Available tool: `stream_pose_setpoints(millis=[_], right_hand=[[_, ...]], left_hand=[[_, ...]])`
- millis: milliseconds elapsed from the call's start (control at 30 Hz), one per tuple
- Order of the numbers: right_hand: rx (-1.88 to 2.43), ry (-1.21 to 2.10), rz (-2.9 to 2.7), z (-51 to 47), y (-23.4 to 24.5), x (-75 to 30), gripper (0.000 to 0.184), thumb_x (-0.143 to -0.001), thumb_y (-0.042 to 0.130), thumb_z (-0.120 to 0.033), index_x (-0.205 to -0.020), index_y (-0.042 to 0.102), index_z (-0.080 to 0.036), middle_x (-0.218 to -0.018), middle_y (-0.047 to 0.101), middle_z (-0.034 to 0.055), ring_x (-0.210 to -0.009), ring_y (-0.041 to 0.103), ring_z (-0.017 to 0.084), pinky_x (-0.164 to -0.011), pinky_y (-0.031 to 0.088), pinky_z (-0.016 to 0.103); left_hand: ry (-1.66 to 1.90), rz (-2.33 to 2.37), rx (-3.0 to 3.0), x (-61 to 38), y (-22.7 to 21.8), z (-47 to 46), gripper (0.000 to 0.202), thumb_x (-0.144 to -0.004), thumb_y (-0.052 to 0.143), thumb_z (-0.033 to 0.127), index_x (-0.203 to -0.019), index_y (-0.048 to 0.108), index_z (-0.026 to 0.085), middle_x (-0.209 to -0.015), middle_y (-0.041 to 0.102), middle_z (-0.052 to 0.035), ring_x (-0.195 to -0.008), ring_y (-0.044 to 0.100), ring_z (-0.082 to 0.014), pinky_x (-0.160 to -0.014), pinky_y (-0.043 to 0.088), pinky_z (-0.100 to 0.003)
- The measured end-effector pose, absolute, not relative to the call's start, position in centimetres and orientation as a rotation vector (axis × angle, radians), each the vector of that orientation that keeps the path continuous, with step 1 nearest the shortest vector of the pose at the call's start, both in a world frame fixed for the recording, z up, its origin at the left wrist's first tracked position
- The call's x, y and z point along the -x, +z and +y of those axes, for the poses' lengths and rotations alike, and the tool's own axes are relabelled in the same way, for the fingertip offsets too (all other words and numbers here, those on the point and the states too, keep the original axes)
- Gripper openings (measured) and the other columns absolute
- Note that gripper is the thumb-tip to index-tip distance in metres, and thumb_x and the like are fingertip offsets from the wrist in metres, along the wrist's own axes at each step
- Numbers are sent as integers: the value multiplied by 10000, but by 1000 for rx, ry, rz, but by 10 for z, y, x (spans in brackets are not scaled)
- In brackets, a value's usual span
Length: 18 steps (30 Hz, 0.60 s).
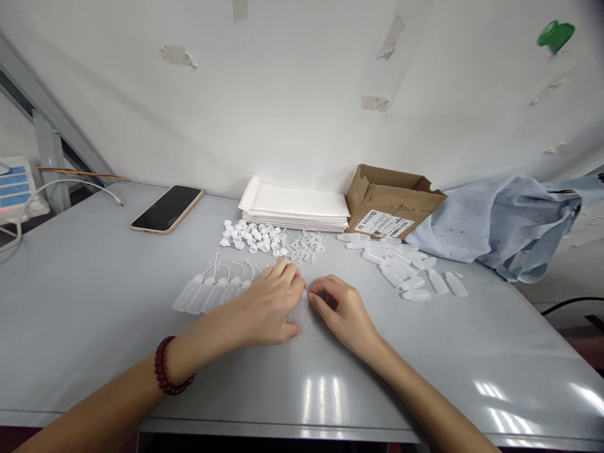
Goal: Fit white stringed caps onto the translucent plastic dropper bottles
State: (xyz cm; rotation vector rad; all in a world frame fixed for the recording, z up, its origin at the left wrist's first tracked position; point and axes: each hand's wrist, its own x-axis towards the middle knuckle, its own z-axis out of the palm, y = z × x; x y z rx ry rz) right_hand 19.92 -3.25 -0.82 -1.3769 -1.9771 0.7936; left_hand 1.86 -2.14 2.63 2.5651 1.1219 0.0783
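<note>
My left hand (271, 302), with a dark red bead bracelet (166, 371) at the wrist, is closed around a small translucent squeeze bottle (299, 312) at the table's middle. Close against that bottle's right side, my right hand (343, 308) has its thumb and forefinger curled together in a pinch; anything between them is hidden. A row of similar bottles (207, 294) lies to the left, with thin white straps at their necks. My left hand covers the right end of this row. Beyond the hands are a pile of white caps (252, 236) and a heap of thin white straps (304, 245).
Several loose translucent bottles (401, 264) lie at the right. White padded envelopes (297, 204) are stacked by the wall, beside an open cardboard box (391, 201) and a light blue cloth bag (481, 220). A phone (167, 209) and a white cable (70, 182) lie on the left.
</note>
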Motion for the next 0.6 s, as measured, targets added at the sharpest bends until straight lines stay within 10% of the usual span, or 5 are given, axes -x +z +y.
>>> stream_pose_setpoints(millis=[367, 600], right_hand=[[1392, 710, -1959, -25, -3, -208, 134, -840, 530, -168, -811, 659, -191, -853, 661, 23, -673, 540, 127, -595, 406, 250], [1561, 417, -1777, -1, 8, -255, 200, -809, 530, -328, -793, 662, -179, -804, 657, 59, -659, 546, 166, -556, 416, 275]], left_hand=[[305, 1225, -2321, -5, 32, -6, 509, -834, 508, 557, -1135, 524, 147, -1125, 507, -105, -1091, 402, -276, -891, 402, -394], [479, 1546, -2326, 6, 23, 29, 264, -868, 361, 241, -905, 605, 148, -942, 612, -105, -1030, 479, -288, -837, 424, -415]])
